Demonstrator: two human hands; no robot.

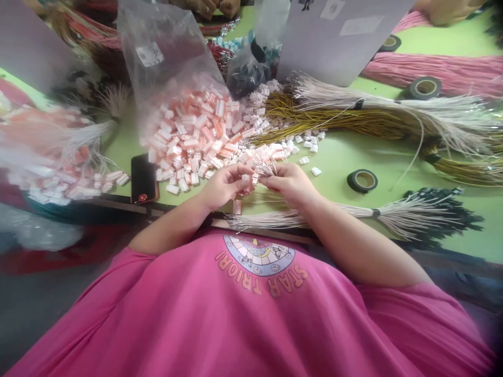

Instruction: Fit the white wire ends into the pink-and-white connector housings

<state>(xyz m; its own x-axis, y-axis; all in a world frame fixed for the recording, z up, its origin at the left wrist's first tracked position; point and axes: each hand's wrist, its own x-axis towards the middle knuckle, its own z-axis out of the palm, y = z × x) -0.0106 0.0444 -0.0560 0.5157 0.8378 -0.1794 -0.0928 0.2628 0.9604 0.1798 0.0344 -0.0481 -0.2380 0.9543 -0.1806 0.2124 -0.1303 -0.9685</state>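
Left hand [223, 187] in a pinch on a pale connector [246, 181], right hand [292, 183] (just beside) around thin wires [265, 167].

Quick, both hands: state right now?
Left hand: closed, holding a small orange-white plastic connector.
Right hand: closed, pinching thin white wires with silvery metal tips.

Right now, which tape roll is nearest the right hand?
The front roll, closest to the right hand; the other two lie farther back, by the pink wires.

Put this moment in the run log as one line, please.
left hand: pinching small connector | right hand: holding thin wires | beyond hands: connector pile | table left: phone | table right: tape roll
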